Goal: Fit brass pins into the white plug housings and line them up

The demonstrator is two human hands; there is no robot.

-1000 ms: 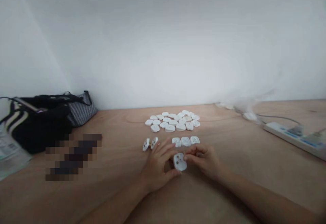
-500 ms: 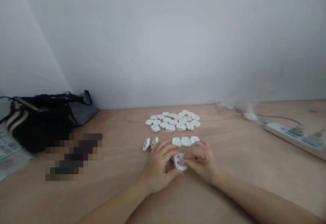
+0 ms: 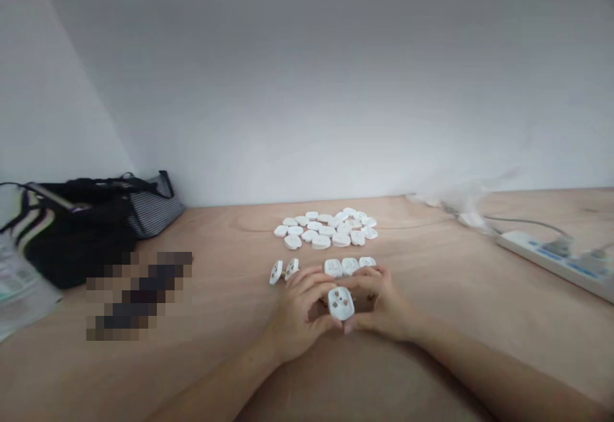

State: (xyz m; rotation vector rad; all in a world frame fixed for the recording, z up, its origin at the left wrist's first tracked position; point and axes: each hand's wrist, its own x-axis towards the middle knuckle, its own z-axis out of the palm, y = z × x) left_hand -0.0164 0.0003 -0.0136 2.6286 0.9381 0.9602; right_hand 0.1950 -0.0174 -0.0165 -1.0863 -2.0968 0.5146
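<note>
L hand (image 3: 300, 307) & R hand (image 3: 381, 304) both gripping white plug (image 3: 341, 303) btwn them; 3 plugs (image 3: 342, 266) just ahead, 2 plugs (image 3: 283, 270) ahead-left, plug pile (image 3: 326, 228) further fwd.

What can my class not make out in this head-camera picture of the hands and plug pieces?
Head view:
- Held plug piece: its back faces away, and the hands hide its lower edge.
- Left hand and right hand: fingertips hidden behind the piece.
- Row's end piece: partly hidden by the right hand.
- Dark table object: pixelated.
- Power strip: cut off by the right edge.
- Pile: details too small.
</note>
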